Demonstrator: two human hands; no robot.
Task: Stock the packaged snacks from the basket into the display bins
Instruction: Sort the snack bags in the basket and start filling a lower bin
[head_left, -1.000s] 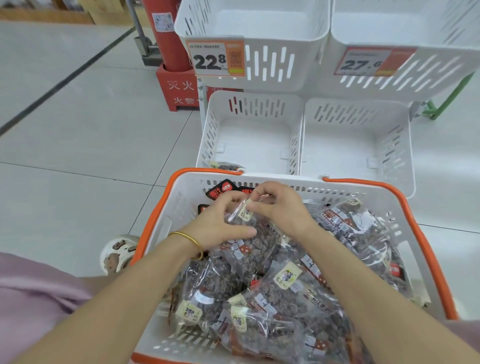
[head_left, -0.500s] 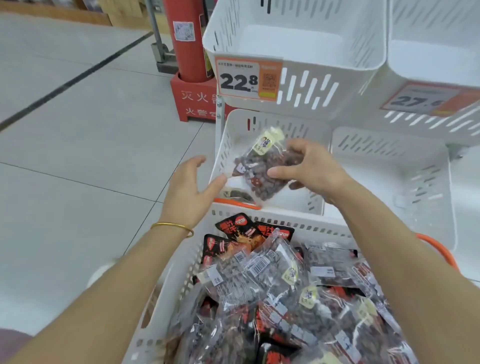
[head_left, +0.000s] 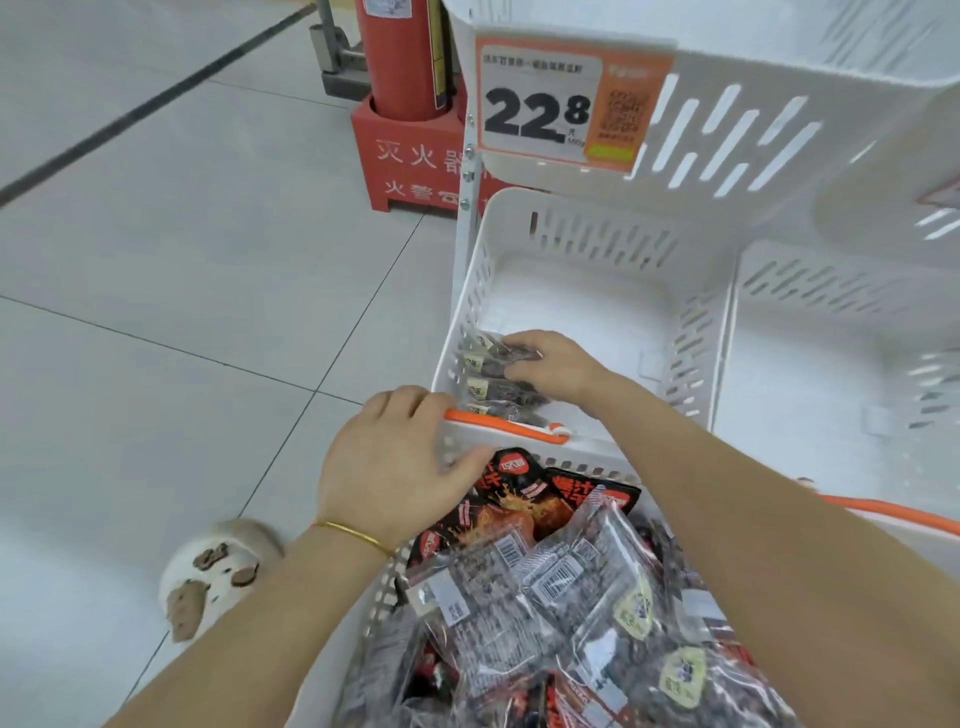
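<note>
A white basket with an orange rim (head_left: 506, 428) sits in front of me, full of clear snack packets (head_left: 561, 613) and red-black packets (head_left: 511, 499). My left hand (head_left: 395, 467) grips the basket's far left corner. My right hand (head_left: 553, 366) reaches into the lower left display bin (head_left: 597, 244) and holds a clear snack packet (head_left: 496, 353) down on a row of similar packets (head_left: 498, 392) against the bin's near left wall.
A second lower bin (head_left: 831, 332) stands to the right. An upper bin (head_left: 753, 135) with a 22.8 price tag (head_left: 550, 109) overhangs the lower ones. A red fire extinguisher stand (head_left: 410, 156) is behind on the tiled floor. My slipper (head_left: 213, 571) is at lower left.
My right hand carried the clear packet down from above the basket into the lower left bin. My left hand dropped from mid-air onto the basket's corner rim. The view moved closer to the bins.
</note>
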